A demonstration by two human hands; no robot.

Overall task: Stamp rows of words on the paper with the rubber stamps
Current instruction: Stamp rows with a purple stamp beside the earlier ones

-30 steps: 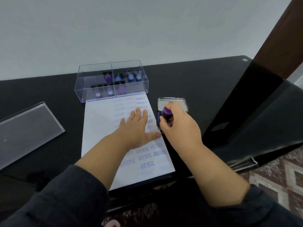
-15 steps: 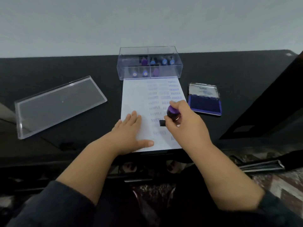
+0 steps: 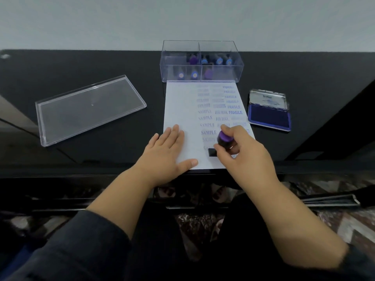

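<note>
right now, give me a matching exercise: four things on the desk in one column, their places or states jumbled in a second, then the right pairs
Things:
1. stamp
2. ink pad
3. clear lid
4. clear box

Places or states:
A. lies flat, left of the paper
B. gripped by the right hand, on the paper
C. open, right of the paper
D. at the paper's far edge, holds stamps

Pairs: 1-B, 2-C, 3-A, 4-D
</note>
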